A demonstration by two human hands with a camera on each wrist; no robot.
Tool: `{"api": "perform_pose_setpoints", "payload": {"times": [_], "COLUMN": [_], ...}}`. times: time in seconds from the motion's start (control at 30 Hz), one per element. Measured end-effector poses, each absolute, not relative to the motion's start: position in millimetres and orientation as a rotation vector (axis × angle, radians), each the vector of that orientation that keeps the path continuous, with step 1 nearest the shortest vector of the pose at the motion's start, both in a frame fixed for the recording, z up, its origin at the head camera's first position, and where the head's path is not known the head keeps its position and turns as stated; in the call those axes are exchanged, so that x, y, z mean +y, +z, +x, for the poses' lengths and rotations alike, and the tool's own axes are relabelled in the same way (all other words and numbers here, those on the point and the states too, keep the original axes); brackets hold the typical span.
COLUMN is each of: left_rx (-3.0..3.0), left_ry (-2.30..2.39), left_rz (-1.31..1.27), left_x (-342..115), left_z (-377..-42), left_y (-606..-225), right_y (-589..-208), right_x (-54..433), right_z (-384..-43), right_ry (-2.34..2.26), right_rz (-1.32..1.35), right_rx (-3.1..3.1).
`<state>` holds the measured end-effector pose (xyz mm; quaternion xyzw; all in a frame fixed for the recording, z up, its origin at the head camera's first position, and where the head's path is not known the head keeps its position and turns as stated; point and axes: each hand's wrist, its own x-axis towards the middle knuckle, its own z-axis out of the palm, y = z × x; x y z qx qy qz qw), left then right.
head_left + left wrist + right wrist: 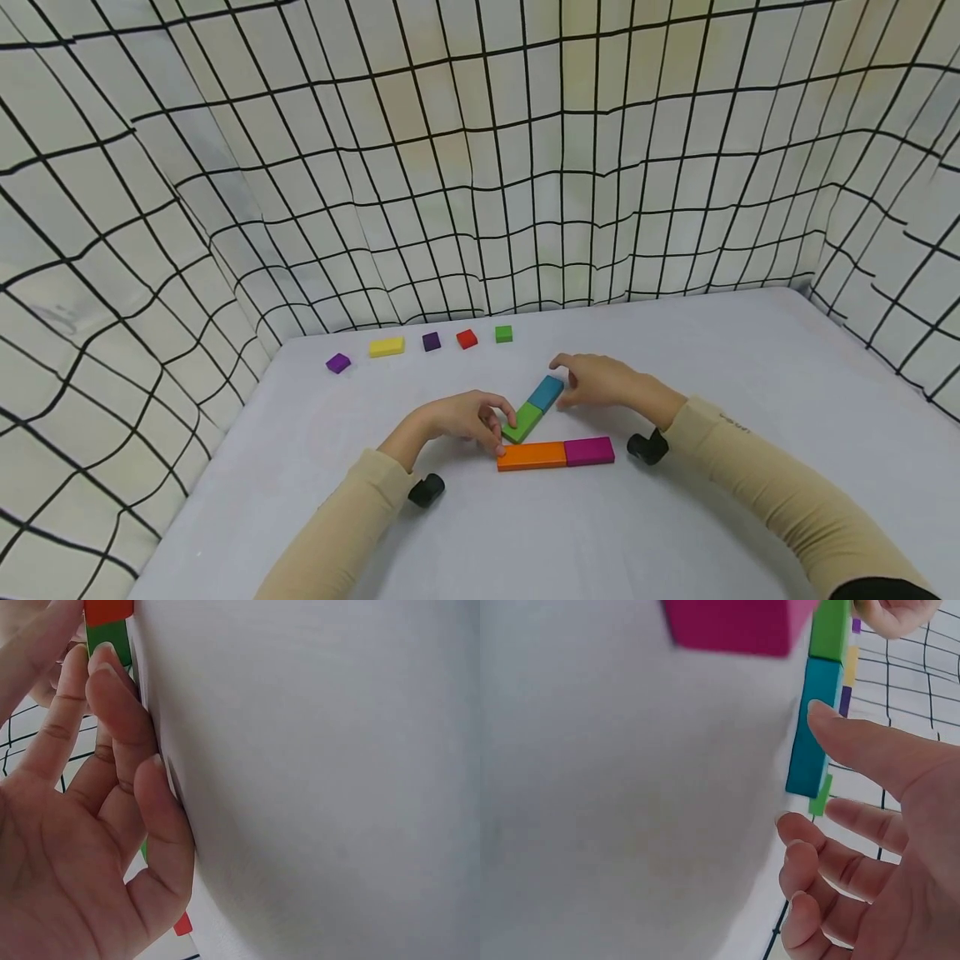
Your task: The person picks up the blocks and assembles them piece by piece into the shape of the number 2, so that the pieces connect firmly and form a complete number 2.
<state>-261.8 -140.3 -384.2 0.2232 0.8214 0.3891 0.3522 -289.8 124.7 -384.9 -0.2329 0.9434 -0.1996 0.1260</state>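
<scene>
A green block [522, 422] and a blue block [547, 393] lie end to end in a slanting row. Below them, an orange block [532, 456] and a magenta block [589, 451] form another row, the near ends of the two rows close together. My left hand [468, 417] has a fingertip on the green block's lower end and another right at the orange block's left corner. Beside the blue block's upper end is my right hand [603, 380], its thumb [862, 742] overlapping the block in the right wrist view and the other fingers loosely bent, apart from it.
Across the back of the white table [675, 533] stand a purple block [338, 363], a yellow block [387, 347], a dark purple block [431, 342], a red block [467, 338] and a small green block [503, 334]. A black-gridded white curtain [525, 167] encloses the table's back and sides.
</scene>
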Motion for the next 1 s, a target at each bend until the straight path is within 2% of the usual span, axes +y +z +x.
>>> {"api": "perform_pose_setpoints", "payload": {"times": [0.33,0.63,1.0], "left_rx": [2.127,2.118,2.112], "left_ry": [1.004,1.011,1.007], "left_rz": [0.586,0.583,0.577], "left_x": [-142,-142,-142], "left_z": [-264,-263,-265], "left_y": [-385,-386,-387], "right_y": [-376,-373,-375], "right_x": [140,147,139], "right_z": [-299,-315,-340], "right_ry": [-0.616,-0.868,-1.013], "right_rz": [-0.77,-0.812,-0.721], "right_rx": [2.81,2.832,2.88]}}
